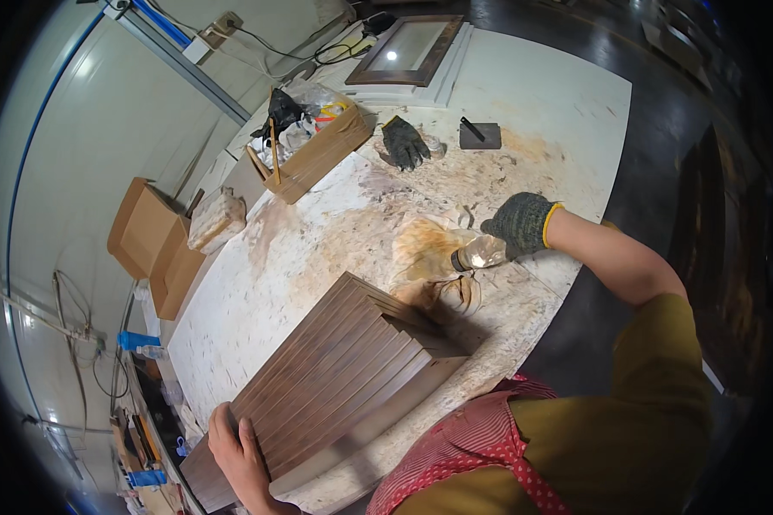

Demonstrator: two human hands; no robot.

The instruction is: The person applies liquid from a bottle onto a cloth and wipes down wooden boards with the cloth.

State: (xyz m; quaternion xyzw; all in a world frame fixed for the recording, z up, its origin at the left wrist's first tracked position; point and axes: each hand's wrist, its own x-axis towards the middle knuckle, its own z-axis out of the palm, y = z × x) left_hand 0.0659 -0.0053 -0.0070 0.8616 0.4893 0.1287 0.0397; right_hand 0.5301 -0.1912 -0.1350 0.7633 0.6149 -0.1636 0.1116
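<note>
A stack of dark brown wood-grain boards [331, 378] stands on edge near me on the table. My bare left hand [236, 451] rests on the stack's near left end, with thumb and fingers apart. On my right hand [521, 225] is a dark grey knit glove with a yellow cuff. Its fingers are closed round a small clear bottle [484, 251], which is tilted with its dark neck end pointing left. Beneath that end lies a crumpled cloth [421, 249] stained orange-brown. The glove partly hides the bottle.
The white table [567, 94] has brown stains. At the back are a framed glass panel [412, 50], a loose dark glove [404, 143] and a grey block [480, 136] with a black stick-like item. On the left stand a cardboard box [322, 154] of bags and an open carton [159, 245].
</note>
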